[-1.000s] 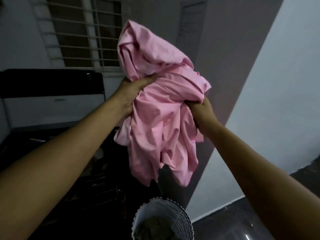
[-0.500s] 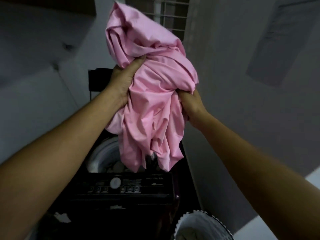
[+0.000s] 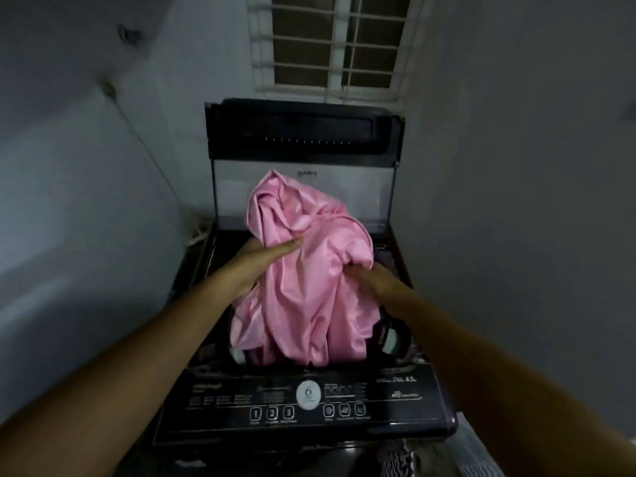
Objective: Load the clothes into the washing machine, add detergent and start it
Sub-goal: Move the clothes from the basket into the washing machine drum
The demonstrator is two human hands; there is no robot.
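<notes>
A bunched pink cloth (image 3: 306, 287) hangs over the open mouth of a black top-loading washing machine (image 3: 306, 404). My left hand (image 3: 256, 263) grips its left side, thumb laid across the fabric. On the right side my right hand (image 3: 373, 280) holds the cloth, fingers buried in the folds. The cloth's lower edge dips into the drum, where dark clothes show at the right (image 3: 385, 335). The machine's lid (image 3: 304, 156) stands raised behind. No detergent is in view.
The control panel with a round white dial (image 3: 308, 394) and numbered buttons runs along the machine's front. A laundry basket rim (image 3: 406, 457) shows at the lower right. Grey walls close in on both sides; a barred window (image 3: 330, 43) is above.
Both hands have lowered the pink cloth from up in front of the window down to the drum opening. The view has swung down onto the machine.
</notes>
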